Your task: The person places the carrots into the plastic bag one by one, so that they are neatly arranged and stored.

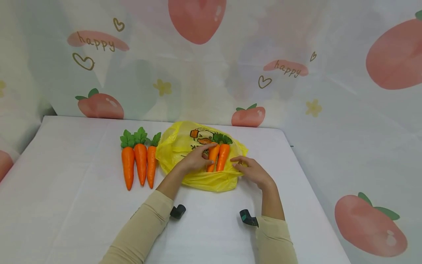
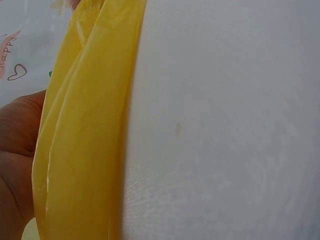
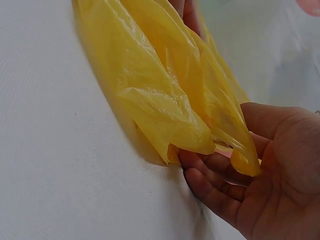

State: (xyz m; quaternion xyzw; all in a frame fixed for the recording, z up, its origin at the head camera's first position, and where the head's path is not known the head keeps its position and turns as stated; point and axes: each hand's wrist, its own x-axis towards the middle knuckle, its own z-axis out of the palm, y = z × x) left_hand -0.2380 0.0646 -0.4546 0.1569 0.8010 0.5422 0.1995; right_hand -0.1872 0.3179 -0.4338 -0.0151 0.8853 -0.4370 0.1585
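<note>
A yellow plastic bag (image 1: 188, 146) with a printed duck lies on the table, its near side folded up. Two orange carrots (image 1: 223, 157) with green leafy tops lie side by side at its opening, their lower tips hidden by the bag. My left hand (image 1: 195, 159) holds the left carrot (image 1: 213, 157) between thumb and fingers; in the left wrist view the bag hides the fingertips. At the bag's right side, my right hand (image 1: 254, 170) holds the bag's edge. In the right wrist view the yellow plastic (image 3: 165, 115) passes between the thumb and the curled fingers (image 3: 215, 192).
Left of the bag, three more carrots (image 1: 140, 161) lie in a row, leaves pointing away from me. The white-covered table (image 1: 82, 205) ends against a printed backdrop curtain (image 1: 204, 80). Dark wrist cameras (image 1: 178, 211) stick out from both sleeves.
</note>
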